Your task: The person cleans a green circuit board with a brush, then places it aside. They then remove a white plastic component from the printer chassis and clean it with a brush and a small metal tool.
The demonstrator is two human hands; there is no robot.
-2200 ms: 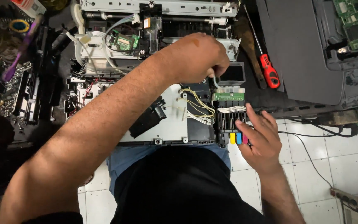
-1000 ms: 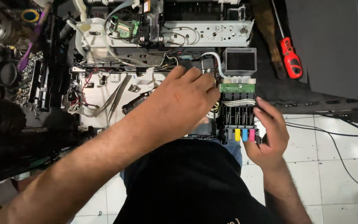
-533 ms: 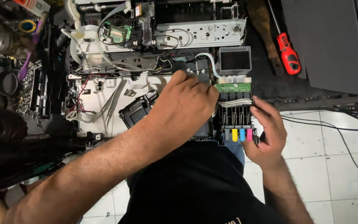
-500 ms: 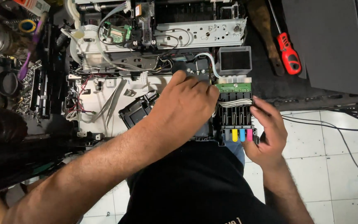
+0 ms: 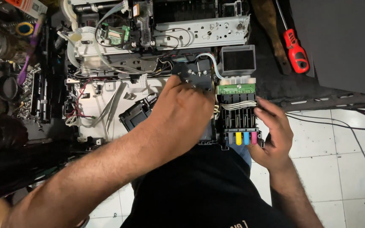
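Over the opened printer (image 5: 106, 114), both hands (image 5: 182, 114) on its ink cartridge block (image 5: 241, 122).

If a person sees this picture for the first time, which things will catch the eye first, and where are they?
First comes the opened printer across the upper half, with its wires and white frame exposed. At its centre the left hand rests on a black part, while the right hand grips the ink cartridge block with coloured tabs. At the upper right lies a red-handled screwdriver on the dark surface.
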